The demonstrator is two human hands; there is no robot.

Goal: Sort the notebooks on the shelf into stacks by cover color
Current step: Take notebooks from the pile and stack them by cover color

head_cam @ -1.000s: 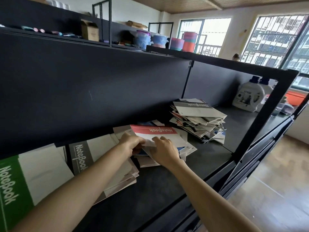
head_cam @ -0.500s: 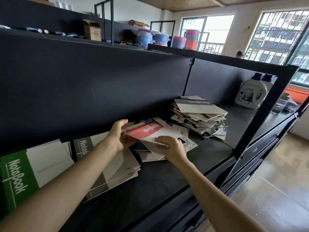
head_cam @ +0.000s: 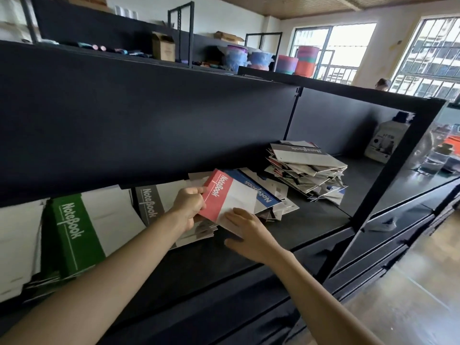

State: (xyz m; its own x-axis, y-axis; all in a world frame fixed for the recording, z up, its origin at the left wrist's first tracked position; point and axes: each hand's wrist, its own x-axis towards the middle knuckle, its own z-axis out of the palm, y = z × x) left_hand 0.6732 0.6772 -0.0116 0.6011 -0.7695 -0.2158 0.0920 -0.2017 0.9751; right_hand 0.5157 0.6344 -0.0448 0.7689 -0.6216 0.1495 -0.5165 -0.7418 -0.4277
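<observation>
While red notebook [head_cam: 217, 192] tilts: left hand [head_cam: 188, 206] pinches its spine edge; right hand [head_cam: 249, 230] props it, fingers straight.
Care: lift clear of blue notebook [head_cam: 251, 188].

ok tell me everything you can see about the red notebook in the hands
The red notebook is thin and soft-covered, card by its look: a red band along one edge with white "NoteBook" lettering, the rest of the cover plain white. It is closed and held tilted above the loose pile, partly covering a blue notebook behind it. The left hand pinches its red-band edge; the right hand lays straight fingers on its white lower corner.
</observation>
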